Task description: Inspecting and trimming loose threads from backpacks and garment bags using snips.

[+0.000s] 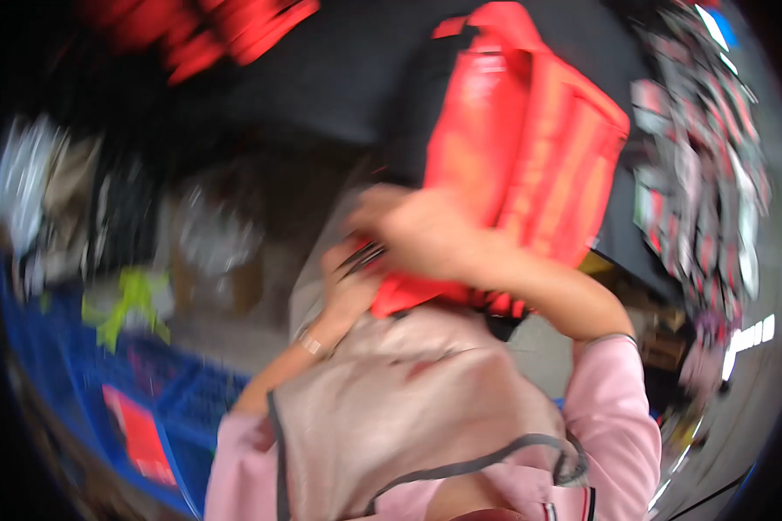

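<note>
- Nearest us, a beige fabric apron with grey edging covers our front, and pink sleeves show at both sides.
- Just above it, our left hand has its grip curled shut on the lower edge of a bright orange-red padded fabric bag; a thin band sits at that wrist.
- Our right hand, touching the left one, closes its grip over the same lower edge of the bag.
- From both grips the bag rises up and to the right, tilted, its bottom corner hanging just under our hands.
- Down-left of the grips lie blue plastic crates holding a flat red packet.
- Farther behind the bag, everything blurs: a dark surface and more red shapes beyond.
</note>
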